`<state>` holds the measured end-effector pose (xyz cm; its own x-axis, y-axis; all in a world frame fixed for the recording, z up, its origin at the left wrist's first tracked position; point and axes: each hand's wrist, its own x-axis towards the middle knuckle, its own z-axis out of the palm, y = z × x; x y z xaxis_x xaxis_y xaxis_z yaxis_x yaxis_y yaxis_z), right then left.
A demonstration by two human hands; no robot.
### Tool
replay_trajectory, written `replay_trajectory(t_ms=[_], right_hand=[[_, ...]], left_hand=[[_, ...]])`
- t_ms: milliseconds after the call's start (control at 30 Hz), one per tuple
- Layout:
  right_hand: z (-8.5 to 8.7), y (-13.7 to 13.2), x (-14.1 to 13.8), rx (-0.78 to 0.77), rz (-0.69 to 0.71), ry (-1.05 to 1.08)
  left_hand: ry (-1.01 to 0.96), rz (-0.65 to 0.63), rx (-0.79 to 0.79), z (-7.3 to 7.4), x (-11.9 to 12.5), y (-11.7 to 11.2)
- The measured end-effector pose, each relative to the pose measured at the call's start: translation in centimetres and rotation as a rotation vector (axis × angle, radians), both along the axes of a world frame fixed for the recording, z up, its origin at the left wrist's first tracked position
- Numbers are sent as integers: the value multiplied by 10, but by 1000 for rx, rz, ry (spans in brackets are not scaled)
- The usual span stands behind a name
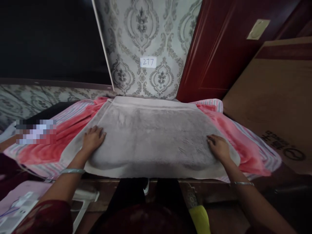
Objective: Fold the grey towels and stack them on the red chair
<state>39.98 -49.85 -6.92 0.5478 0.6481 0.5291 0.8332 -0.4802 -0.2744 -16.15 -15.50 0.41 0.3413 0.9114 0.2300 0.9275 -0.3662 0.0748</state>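
Note:
A grey plush cloth (156,136) with a pale border lies spread in front of me, its near edge along the table's front edge. My left hand (92,139) rests on its left part, fingers spread and lying on the pile. On the right part, my right hand (219,149) touches the cloth near its side edge, with the fingers slightly bent and apart. Under the grey cloth, a pink-red plush blanket (80,125) with a striped border sticks out on both sides. Shallow creases mark the grey surface near my right hand.
A large dark screen (48,39) stands at the back left. A cardboard box (273,104) leans at the right by a dark red door (219,42). A "277" label (148,62) is on the patterned wall. Another person's arm (9,142) shows at the left edge.

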Motion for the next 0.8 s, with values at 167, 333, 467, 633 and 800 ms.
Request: replay_trajectory(t_ms=[167,333,467,633,800], right_hand=[[3,51,-42,182,238,91],[4,107,-100,271,398,181],[1,135,-136,249,484,195],[-5,142,-149,143,513,112],[-6,138,-149,128,511,91]], left_hand=[[-398,105,-46,3,-7,17],[-773,179,-203,8,-10,32],[-897,109,-347,13,-13,44],[-1011,13,-589,22,-16,52],[-1171,-16,-727,23,-17,57]])
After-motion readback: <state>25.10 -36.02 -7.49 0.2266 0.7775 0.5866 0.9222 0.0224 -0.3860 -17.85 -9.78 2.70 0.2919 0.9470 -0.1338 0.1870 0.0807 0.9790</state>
